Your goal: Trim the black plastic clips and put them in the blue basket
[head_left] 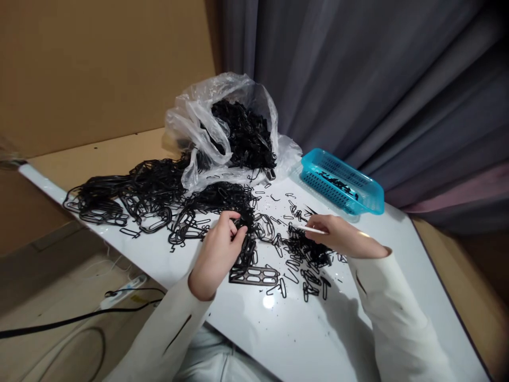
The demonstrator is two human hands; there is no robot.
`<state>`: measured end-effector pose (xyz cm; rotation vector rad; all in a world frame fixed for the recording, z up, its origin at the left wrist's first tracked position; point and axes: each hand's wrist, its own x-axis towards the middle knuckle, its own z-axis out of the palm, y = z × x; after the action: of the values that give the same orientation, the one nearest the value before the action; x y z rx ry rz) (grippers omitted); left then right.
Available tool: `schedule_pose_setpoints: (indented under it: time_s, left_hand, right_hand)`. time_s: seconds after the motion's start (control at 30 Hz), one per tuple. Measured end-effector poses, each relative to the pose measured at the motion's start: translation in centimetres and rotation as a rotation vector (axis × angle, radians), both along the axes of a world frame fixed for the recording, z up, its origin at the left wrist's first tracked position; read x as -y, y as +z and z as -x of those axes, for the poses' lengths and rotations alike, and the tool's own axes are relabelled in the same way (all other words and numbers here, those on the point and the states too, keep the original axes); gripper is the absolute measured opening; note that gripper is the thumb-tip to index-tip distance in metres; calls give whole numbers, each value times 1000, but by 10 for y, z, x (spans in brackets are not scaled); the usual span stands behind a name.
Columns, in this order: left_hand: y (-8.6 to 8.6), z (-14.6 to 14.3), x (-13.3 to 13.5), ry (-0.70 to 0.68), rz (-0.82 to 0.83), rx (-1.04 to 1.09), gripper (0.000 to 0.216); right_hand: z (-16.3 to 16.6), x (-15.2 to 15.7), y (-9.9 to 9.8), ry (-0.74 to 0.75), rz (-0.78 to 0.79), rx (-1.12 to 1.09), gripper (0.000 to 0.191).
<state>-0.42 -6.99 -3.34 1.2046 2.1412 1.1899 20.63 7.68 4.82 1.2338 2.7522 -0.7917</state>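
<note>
My left hand (218,245) is closed, its thumb and curled fingers gripping part of a black, rubber-like clump (247,218); the exact grip is hidden. Just below that hand, a flat black frame with rows of slots (258,276) lies on the white table (286,331). To the right, my right hand (334,233) is closed around a thin white stick-like tool (310,229) that points left. Under its fingers spreads a heap of small black loops and strips (308,252). Loose black oblong rings (283,286) are scattered between and below both hands.
Behind the hands, an open clear plastic bag (199,114) bulges with black pieces (242,130). Long tangled black frames (147,185) reach the table's left edge. A blue perforated basket (371,193) at the back right contains some black pieces. Cables and a power strip (123,292) lie lower left.
</note>
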Motion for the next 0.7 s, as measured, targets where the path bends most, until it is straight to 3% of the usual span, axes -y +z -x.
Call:
schedule_pose_setpoints:
  time_s: [0.2, 0.4, 0.57, 0.7]
  left_hand:
    - [9, 1, -1, 47, 148, -140, 14]
    - [11, 2, 1, 90, 208, -174, 8]
    - [9, 4, 1, 79, 114, -145, 10]
    - [7, 6, 0, 61, -108, -130, 11]
  right_hand:
    - [4, 1, 5, 7, -45, -170, 30]
    - [16, 8, 3, -78, 53, -494, 37]
    - [28, 21, 2, -195, 239, -769, 46]
    - [37, 31, -2, -143, 271, -812, 44]
